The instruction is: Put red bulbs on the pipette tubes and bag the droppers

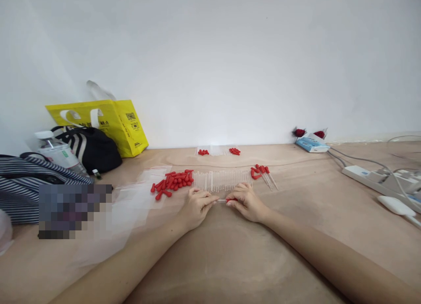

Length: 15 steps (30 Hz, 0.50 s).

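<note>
My left hand (197, 206) pinches one end of a thin glass dropper tube (221, 200). At the tube's other end, my right hand (245, 202) grips a red rubber bulb (228, 200), partly hidden by the fingers; how far it sits on the tube I cannot tell. Just beyond my hands lies a row of clear glass tubes (223, 179). Left of that row is a pile of loose red rubber bulbs (174, 181). To its right lie several droppers with red bulbs fitted (268, 174), beside a few loose bulbs (255, 174).
Clear plastic bags (131, 207) lie at left. Near the wall is a bag with red bulbs and tubes (219, 150). A yellow bag (121, 124), a bottle (66, 153) and a striped bag (19, 185) stand left. A tissue pack (312, 144) and power strip (371, 174) lie right.
</note>
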Available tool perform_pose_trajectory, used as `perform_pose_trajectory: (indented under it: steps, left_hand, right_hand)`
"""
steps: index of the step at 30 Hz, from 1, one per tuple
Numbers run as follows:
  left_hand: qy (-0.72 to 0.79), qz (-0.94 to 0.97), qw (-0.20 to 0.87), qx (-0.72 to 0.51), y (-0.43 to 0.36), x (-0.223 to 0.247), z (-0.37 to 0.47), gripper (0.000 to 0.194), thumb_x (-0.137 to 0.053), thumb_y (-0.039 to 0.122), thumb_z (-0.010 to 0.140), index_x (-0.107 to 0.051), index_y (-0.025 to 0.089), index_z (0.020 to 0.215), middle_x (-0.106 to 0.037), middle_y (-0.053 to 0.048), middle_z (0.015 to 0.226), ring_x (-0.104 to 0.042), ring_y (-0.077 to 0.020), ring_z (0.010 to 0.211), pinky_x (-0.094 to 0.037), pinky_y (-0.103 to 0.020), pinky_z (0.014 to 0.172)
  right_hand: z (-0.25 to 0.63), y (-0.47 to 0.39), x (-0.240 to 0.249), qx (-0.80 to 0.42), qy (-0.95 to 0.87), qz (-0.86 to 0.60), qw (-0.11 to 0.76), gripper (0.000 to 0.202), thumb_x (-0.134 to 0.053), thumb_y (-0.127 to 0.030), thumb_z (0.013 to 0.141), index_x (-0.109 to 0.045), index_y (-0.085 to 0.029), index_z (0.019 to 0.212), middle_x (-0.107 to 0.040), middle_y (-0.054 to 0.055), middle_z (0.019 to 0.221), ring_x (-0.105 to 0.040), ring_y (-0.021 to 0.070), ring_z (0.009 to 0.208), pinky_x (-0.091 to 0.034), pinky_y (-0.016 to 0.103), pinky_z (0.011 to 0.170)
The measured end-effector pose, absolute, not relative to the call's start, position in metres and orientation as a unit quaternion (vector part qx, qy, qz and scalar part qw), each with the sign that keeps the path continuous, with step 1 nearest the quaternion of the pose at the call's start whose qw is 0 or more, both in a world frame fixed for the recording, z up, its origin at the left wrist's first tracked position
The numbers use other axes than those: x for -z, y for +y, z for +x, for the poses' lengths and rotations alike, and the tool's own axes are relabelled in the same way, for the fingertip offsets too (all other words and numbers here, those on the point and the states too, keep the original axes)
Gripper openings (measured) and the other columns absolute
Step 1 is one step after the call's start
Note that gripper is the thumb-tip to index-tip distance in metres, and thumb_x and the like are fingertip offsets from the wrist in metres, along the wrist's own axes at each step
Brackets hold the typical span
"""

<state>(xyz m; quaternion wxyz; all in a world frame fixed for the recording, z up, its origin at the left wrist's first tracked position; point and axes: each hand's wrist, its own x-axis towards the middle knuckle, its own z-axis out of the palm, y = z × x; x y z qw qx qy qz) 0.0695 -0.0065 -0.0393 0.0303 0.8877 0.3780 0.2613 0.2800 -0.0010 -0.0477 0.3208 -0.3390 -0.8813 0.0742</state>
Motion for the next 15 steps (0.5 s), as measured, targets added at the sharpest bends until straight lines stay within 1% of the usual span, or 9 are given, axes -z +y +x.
perform_pose_trajectory:
  steps: [3,7,11,15]
  left_hand:
    - [0.369,0.892,0.021,-0.259,-0.0068,0.0393,0.0697,0.025,-0.041,0.019,0.086,-0.063,0.025,0.096,-0.065,0.000,0.078,-0.057,-0.0125,0.074,-0.026,-0.033,0.080]
    - [0.366,0.899,0.000,-0.239,-0.0081,0.0392,0.0698,0.027,-0.041,0.019,0.086,-0.062,0.027,0.101,-0.064,0.000,0.076,-0.056,-0.0130,0.074,-0.027,-0.033,0.078]
    - [0.357,0.903,-0.018,-0.237,-0.0095,0.0402,0.0700,0.030,-0.040,0.018,0.086,-0.061,0.028,0.105,-0.063,-0.001,0.075,-0.055,-0.0130,0.072,-0.028,-0.033,0.078]
    - [0.333,0.908,-0.037,-0.253,-0.0102,0.0419,0.0704,0.029,-0.040,0.017,0.085,-0.062,0.027,0.102,-0.062,-0.002,0.073,-0.054,-0.0133,0.069,-0.029,-0.033,0.074]
  right_hand:
    - [0.2803,-0.0011,0.0485,-0.070,-0.880,-0.328,0.337,0.018,-0.048,-0.030,0.084,-0.061,-0.020,0.078,-0.063,0.002,0.071,-0.051,0.0142,0.073,-0.030,0.032,0.076]
    - [0.2806,-0.0016,0.0501,-0.043,-0.884,-0.323,0.334,0.019,-0.046,-0.030,0.085,-0.061,-0.020,0.079,-0.064,0.002,0.073,-0.052,0.0143,0.073,-0.031,0.032,0.074]
    - [0.2800,-0.0038,0.0497,-0.008,-0.890,-0.317,0.328,0.019,-0.046,-0.030,0.085,-0.061,-0.020,0.079,-0.065,0.002,0.072,-0.052,0.0137,0.071,-0.029,0.034,0.078]
    - [0.2791,-0.0060,0.0481,-0.002,-0.893,-0.308,0.328,0.018,-0.046,-0.029,0.085,-0.061,-0.020,0.080,-0.064,0.002,0.072,-0.053,0.0137,0.071,-0.028,0.035,0.082]
